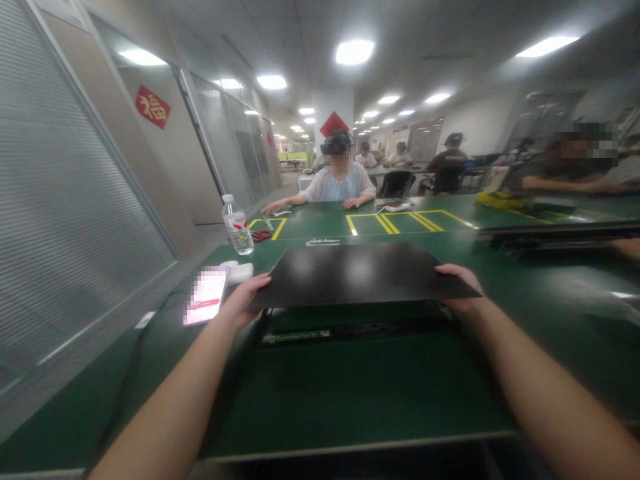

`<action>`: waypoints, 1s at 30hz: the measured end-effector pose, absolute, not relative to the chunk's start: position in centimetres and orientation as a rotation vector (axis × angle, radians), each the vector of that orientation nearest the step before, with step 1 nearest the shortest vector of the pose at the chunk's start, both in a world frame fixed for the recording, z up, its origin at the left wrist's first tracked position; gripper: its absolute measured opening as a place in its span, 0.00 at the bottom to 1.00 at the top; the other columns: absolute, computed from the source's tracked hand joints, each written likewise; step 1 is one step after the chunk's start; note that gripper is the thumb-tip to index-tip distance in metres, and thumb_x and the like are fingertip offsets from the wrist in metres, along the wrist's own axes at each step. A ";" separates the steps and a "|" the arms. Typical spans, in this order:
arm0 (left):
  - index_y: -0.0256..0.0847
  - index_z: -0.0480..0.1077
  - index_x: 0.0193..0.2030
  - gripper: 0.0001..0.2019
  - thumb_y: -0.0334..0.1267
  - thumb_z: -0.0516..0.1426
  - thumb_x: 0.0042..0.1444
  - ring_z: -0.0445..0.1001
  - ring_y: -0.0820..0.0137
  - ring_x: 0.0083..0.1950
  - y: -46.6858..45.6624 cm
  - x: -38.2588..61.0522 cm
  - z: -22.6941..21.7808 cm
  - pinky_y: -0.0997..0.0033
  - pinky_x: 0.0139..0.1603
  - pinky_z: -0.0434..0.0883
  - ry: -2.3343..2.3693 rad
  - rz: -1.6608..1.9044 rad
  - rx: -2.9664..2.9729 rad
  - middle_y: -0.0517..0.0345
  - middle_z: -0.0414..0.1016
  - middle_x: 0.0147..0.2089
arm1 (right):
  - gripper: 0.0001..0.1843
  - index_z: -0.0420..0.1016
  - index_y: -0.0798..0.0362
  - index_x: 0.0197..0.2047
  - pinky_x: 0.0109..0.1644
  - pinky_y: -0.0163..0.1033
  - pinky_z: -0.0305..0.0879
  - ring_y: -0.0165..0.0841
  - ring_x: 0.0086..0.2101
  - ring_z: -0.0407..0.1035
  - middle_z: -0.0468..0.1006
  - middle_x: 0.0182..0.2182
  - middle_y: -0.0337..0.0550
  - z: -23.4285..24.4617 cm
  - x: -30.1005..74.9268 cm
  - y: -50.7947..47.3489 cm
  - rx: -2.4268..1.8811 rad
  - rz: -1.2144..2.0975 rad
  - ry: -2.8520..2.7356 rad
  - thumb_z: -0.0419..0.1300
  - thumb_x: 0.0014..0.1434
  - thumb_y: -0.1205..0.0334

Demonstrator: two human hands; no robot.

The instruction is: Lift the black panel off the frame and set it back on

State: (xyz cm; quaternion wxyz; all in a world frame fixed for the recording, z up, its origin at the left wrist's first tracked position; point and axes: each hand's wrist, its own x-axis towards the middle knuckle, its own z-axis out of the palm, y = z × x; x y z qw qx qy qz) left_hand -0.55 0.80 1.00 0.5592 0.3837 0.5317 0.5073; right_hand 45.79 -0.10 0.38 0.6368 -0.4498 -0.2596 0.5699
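I hold a flat black panel (pixel 360 273) level above the green table (pixel 350 393), gripping its near corners. My left hand (pixel 243 301) is closed on the left corner, thumb on top. My right hand (pixel 461 288) is closed on the right corner. Below the panel lies a dark frame with a strip of circuit board (pixel 350 330) showing along its near edge.
A phone with a lit screen (pixel 206 297) and a white case (pixel 239 272) lie left of the panel. A water bottle (pixel 238 225) and red scissors (pixel 260 235) stand farther back. A person (pixel 337 180) sits across the table by yellow tape outlines (pixel 395 221). Another dark panel (pixel 560 235) lies right.
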 end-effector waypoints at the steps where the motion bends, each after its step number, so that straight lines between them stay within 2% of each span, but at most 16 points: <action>1: 0.38 0.79 0.42 0.11 0.33 0.59 0.53 0.80 0.66 0.32 0.9 -0.7 1.1 0.71 0.30 0.77 1.265 1.230 0.887 0.51 0.84 0.37 | 0.16 0.77 0.56 0.40 0.33 0.46 0.78 0.43 0.29 0.78 0.82 0.28 0.48 0.5 45.6 -0.2 -1.087 1.359 -0.584 0.60 0.46 0.73; 5: 0.38 0.79 0.40 0.12 0.31 0.59 0.48 0.78 0.69 0.30 1.0 -1.0 1.4 0.73 0.29 0.76 1.234 1.388 0.802 0.53 0.83 0.35 | 0.15 0.78 0.55 0.41 0.28 0.42 0.75 0.41 0.25 0.77 0.82 0.27 0.47 0.8 44.9 -0.8 -1.281 1.533 -0.610 0.61 0.48 0.72; 9: 0.37 0.78 0.39 0.12 0.32 0.59 0.46 0.80 0.65 0.33 0.7 -1.1 2.1 0.70 0.32 0.77 1.166 1.486 0.854 0.54 0.82 0.35 | 0.16 0.78 0.54 0.43 0.31 0.40 0.76 0.38 0.29 0.78 0.84 0.33 0.47 0.7 45.0 -0.8 -1.207 1.596 -0.754 0.61 0.50 0.71; 12: 0.38 0.78 0.41 0.14 0.32 0.58 0.47 0.80 0.64 0.35 0.4 -1.0 2.4 0.69 0.32 0.78 1.185 1.544 0.868 0.55 0.82 0.35 | 0.15 0.78 0.57 0.43 0.34 0.37 0.76 0.36 0.31 0.79 0.84 0.35 0.50 0.5 45.4 -0.3 -1.133 1.538 -0.781 0.60 0.51 0.72; 21: 0.37 0.76 0.50 0.23 0.41 0.59 0.45 0.81 0.60 0.43 1.0 -1.2 1.1 0.67 0.40 0.77 1.295 1.499 1.060 0.51 0.83 0.43 | 0.17 0.74 0.56 0.46 0.28 0.37 0.74 0.37 0.27 0.78 0.83 0.31 0.54 0.1 45.3 0.2 -1.342 1.256 -0.778 0.59 0.52 0.72; 24: 0.37 0.77 0.51 0.24 0.40 0.61 0.44 0.81 0.60 0.41 1.1 -1.1 0.5 0.68 0.38 0.77 1.267 1.484 1.040 0.51 0.84 0.41 | 0.16 0.74 0.56 0.45 0.27 0.37 0.72 0.37 0.25 0.77 0.83 0.30 0.54 -0.2 45.5 0.3 -1.405 1.173 -0.807 0.60 0.51 0.71; 30: 0.37 0.79 0.47 0.21 0.32 0.65 0.42 0.82 0.63 0.38 0.8 -0.4 0.1 0.71 0.35 0.75 1.210 1.412 0.936 0.53 0.84 0.36 | 0.12 0.74 0.53 0.42 0.26 0.33 0.70 0.33 0.25 0.76 0.82 0.27 0.46 -0.4 45.8 0.6 -1.523 1.024 -0.885 0.60 0.52 0.70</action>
